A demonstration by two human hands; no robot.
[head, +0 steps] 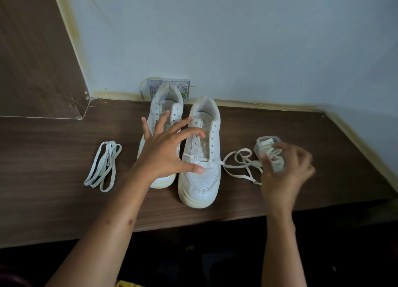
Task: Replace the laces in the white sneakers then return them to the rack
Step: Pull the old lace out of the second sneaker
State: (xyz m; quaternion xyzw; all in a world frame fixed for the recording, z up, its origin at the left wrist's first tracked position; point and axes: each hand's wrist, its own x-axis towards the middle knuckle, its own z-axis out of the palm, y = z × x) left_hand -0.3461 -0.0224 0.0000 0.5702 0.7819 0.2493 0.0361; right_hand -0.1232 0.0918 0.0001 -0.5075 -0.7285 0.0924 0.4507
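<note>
I look down on a brown wood-grain tabletop set against a pale blue wall; two white sneakers stand side by side near its middle, toes toward me, heels at the wall; the left sneaker has bare eyelets and is partly hidden behind my left hand; that hand is spread wide, fingers straight and splayed, grasping nothing; its fingertips reach across to the upper eyelets of the right sneaker, and its thumb lies against that shoe's toe box, just below the lowest lacing; the right sneaker carries a cream lace through only its lowest eyelets, a short end at its left side, the rest trailing in loose loops across the tabletop to the right; that loose length runs to my right hand, which is motion-blurred; its fingers are curled around pale lace strands, just in front of a small clear plastic container that holds more pale strips; whether the fingers touch the container I cannot tell; well apart on the left lies a bundle of white laces, loosely looped, touched by neither hand.
</note>
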